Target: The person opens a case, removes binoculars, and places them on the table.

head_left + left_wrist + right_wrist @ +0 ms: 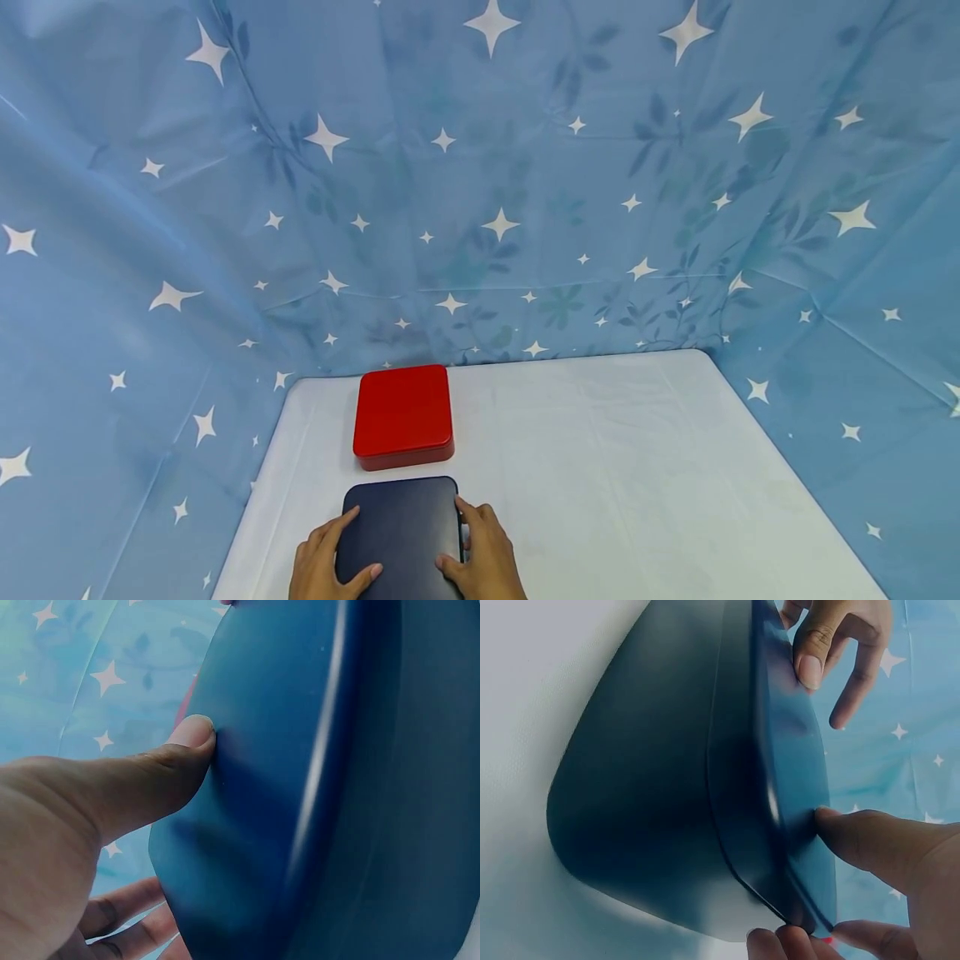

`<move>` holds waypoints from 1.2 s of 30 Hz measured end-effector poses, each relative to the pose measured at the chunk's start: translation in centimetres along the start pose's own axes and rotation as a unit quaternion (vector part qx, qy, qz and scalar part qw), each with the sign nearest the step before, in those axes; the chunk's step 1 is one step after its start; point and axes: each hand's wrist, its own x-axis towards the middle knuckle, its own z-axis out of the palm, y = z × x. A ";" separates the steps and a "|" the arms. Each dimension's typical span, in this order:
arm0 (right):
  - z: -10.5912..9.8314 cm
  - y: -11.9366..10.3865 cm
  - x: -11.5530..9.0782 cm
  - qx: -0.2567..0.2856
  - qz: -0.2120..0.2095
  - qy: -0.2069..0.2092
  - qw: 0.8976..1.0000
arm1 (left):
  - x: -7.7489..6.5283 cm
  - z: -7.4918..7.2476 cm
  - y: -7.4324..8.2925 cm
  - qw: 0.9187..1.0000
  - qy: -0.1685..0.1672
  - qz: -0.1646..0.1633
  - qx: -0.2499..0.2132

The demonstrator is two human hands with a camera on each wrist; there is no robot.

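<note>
Navy box (405, 533), lower centre, is being pinched along opposite edges by left hand (321, 565) and right hand (489, 557), seemingly for steadiness.

A red box (403, 412) is set near the far edge of a white table (615, 467), left of the middle. The table is enclosed at the back and on both sides by blue curtains (465, 96) printed with white stars (491, 25) and dark leaves (573, 87).
</note>
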 end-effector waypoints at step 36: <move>-3.5 -0.6 -0.7 0.044 0.014 0.033 0.998 | -0.4 -0.9 3.5 1.000 0.007 0.004 0.007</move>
